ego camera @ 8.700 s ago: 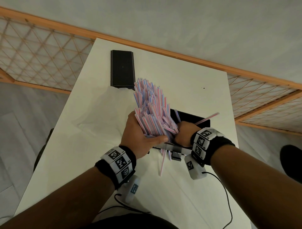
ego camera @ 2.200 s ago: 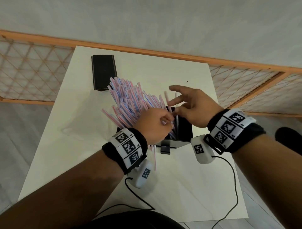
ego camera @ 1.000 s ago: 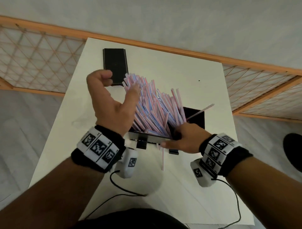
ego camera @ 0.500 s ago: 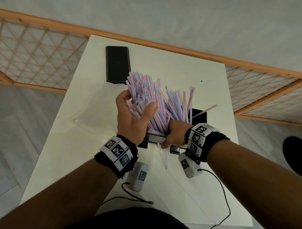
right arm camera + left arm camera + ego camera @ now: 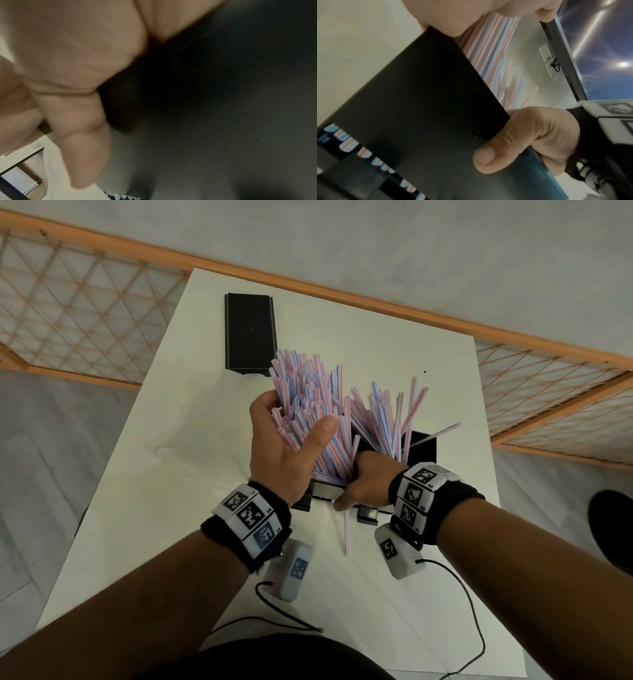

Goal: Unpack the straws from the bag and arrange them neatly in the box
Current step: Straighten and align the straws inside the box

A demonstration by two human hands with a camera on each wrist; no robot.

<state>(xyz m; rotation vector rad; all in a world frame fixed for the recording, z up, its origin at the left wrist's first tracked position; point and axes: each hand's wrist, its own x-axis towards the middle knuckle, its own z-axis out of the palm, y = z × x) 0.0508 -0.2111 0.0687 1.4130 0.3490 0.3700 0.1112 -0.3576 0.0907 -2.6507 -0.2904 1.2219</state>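
The head camera looks steeply down from above the person's forearms over the white rectangular table (image 5: 359, 604). The left wrist camera sits very close under the left hand (image 5: 471, 12), facing up along the tilted matte black box (image 5: 419, 115) toward the wall. The right wrist camera presses almost against that box, blurred. All three share the box; two share the pink-and-blue striped plastic straws (image 5: 325, 412).

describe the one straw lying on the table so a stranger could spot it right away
Start at the white table and find the black box stuffed with pink and blue striped straws. The stray straw lies flat on the tabletop just in front of that box, below the right hand. Unlike its neighbours, it lies outside the box, alone.
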